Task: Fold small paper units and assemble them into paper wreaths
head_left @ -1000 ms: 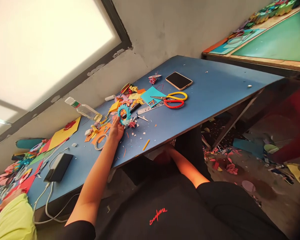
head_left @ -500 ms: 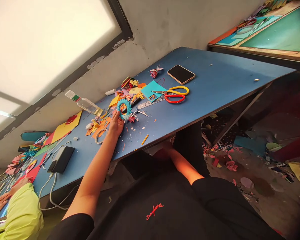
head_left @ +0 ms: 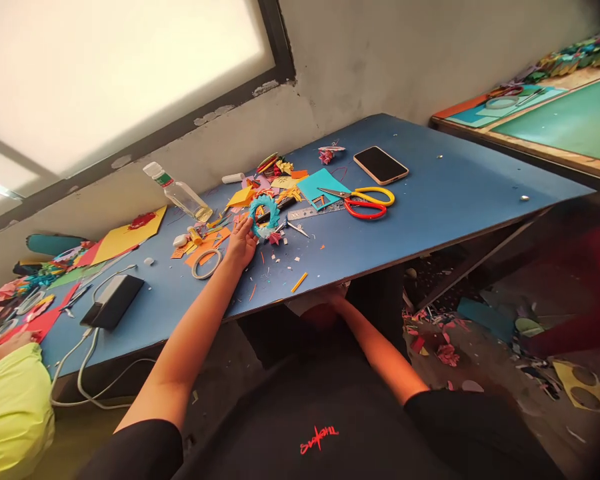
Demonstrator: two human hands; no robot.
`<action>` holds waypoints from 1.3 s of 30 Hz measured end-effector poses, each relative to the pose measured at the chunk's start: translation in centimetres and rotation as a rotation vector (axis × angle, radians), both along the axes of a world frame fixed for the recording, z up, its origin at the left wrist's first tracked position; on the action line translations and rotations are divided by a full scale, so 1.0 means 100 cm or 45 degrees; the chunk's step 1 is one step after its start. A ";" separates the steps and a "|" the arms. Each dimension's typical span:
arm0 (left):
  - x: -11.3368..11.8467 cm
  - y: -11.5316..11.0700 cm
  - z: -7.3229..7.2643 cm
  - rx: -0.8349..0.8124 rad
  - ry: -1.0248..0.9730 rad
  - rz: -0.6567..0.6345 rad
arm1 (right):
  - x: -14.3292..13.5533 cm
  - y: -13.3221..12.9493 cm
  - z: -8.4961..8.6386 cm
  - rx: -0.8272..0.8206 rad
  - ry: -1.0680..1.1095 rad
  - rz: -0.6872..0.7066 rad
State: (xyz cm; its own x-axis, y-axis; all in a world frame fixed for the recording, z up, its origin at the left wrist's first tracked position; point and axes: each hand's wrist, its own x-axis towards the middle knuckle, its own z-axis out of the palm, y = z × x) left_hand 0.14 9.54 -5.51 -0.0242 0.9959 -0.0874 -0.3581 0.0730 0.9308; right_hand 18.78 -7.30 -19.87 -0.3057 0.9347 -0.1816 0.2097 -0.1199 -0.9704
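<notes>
A turquoise folded-paper ring is upright over the blue table, with my left hand closed on its lower left edge. Under the table's front edge, my right hand is dim, and its fingers cannot be made out. Scissors with one red and one yellow handle lie on a turquoise paper sheet and beside a clear ruler. A roll of tape rests left of my left hand, near orange paper pieces.
A phone lies toward the back right. Left of the paper scraps is a clear bottle, tilted in view. A black box with cables sits at the left, near another person's yellow-green sleeve. Paper scraps litter the floor.
The view has shifted, so the table items appear further right. My left hand still holds the ring. The other person's sleeve shows further to the left.
</notes>
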 end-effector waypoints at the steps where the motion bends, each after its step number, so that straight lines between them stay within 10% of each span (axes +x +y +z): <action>1: 0.000 0.000 0.000 0.001 -0.007 -0.004 | -0.003 -0.007 -0.008 -0.075 0.033 -0.023; 9: 0.000 -0.003 -0.001 0.023 -0.045 -0.076 | 0.062 -0.113 -0.036 -0.251 0.374 -0.386; 15: 0.000 -0.003 -0.003 0.035 -0.059 -0.106 | 0.139 -0.132 0.034 -0.017 0.508 -0.612; 20: 0.000 -0.003 -0.004 0.029 -0.015 -0.113 | 0.131 -0.087 0.134 0.317 -0.070 -0.130; 24: -0.001 -0.003 -0.002 0.011 0.047 -0.142 | 0.127 -0.002 0.180 0.857 -0.536 -0.096; 29: -0.001 -0.003 0.000 -0.006 0.102 -0.148 | 0.171 0.086 0.169 1.011 -0.755 -0.604; 39: 0.000 -0.004 0.001 0.027 0.139 -0.119 | 0.190 0.108 0.129 1.019 -1.069 -0.896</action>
State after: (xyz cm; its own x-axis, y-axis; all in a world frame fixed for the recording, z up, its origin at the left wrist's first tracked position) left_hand 0.15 9.16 -5.37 0.0605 0.9959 -0.0679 -0.2470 0.0809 0.9656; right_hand 37.76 3.50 -6.96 0.2097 0.7819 0.5871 0.8964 0.0860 -0.4347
